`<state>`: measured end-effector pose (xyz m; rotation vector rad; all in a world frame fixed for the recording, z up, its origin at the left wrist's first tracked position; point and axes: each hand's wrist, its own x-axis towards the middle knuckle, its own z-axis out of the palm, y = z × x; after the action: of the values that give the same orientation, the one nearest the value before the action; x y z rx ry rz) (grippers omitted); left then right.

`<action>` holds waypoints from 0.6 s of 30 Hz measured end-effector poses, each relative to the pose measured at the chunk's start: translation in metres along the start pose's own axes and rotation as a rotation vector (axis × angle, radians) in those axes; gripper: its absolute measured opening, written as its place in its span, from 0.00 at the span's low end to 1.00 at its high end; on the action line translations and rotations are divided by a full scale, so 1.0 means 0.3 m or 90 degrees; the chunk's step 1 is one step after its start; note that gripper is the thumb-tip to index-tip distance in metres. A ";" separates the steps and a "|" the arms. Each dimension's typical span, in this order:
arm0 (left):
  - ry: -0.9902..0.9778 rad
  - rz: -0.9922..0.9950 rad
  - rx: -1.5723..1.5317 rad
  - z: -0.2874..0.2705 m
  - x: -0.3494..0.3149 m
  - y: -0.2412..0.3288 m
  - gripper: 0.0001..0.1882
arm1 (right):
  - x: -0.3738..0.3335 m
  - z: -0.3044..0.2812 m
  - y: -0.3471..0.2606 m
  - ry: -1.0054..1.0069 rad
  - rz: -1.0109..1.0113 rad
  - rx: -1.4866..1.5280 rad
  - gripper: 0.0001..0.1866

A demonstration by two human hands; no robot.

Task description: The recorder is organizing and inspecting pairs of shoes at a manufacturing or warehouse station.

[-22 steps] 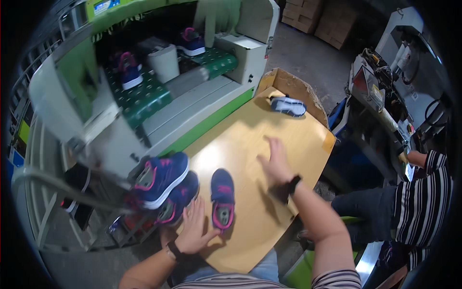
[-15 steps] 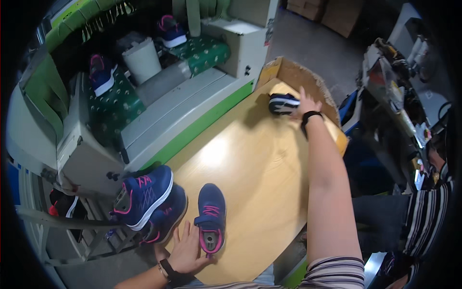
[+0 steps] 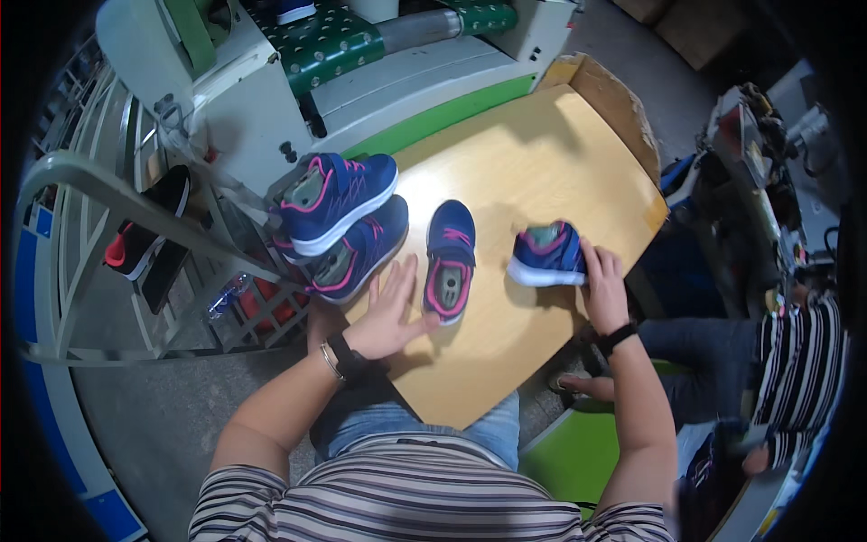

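Observation:
My right hand grips a navy sneaker with a white sole and pink trim, at the right part of the table. Its fingers close on one end of the shoe. My left hand rests with spread fingers on the table. Its thumb is at the heel of a second navy sneaker, which stands upright with pink laces and its toe pointing away. Left of that hand, two more such sneakers are stacked: an upper sneaker leans on a lower sneaker.
A light wooden table lies under the shoes, with a cardboard edge at its far right. Behind stands a machine with a green dotted belt. A metal rack holds a black shoe at left. Another person's striped sleeve shows at right.
My right hand has come back from the table's far right end, bringing a sneaker nearer. My left hand stays beside the single sneaker. The whole view has shifted, showing more of my body.

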<state>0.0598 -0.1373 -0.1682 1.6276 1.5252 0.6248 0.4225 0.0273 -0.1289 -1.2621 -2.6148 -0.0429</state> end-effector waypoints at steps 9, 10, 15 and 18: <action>0.325 0.111 -0.171 0.142 0.112 0.151 0.57 | -0.351 0.019 -0.208 0.159 0.376 0.683 0.31; 0.334 0.098 -0.188 0.134 0.126 0.130 0.55 | -0.289 -0.016 -0.299 0.181 0.440 0.722 0.37; 0.331 0.088 -0.270 0.035 0.075 0.076 0.50 | -0.099 0.166 -0.438 0.234 0.447 0.664 0.56; 0.336 0.151 -0.069 -0.023 -0.017 0.018 0.50 | -0.031 0.190 -0.564 0.219 0.395 0.752 0.53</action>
<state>0.0566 -0.1406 -0.1590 1.6510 1.6292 1.3281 0.2855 -0.0787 -0.1735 -1.2772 -1.3598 1.0808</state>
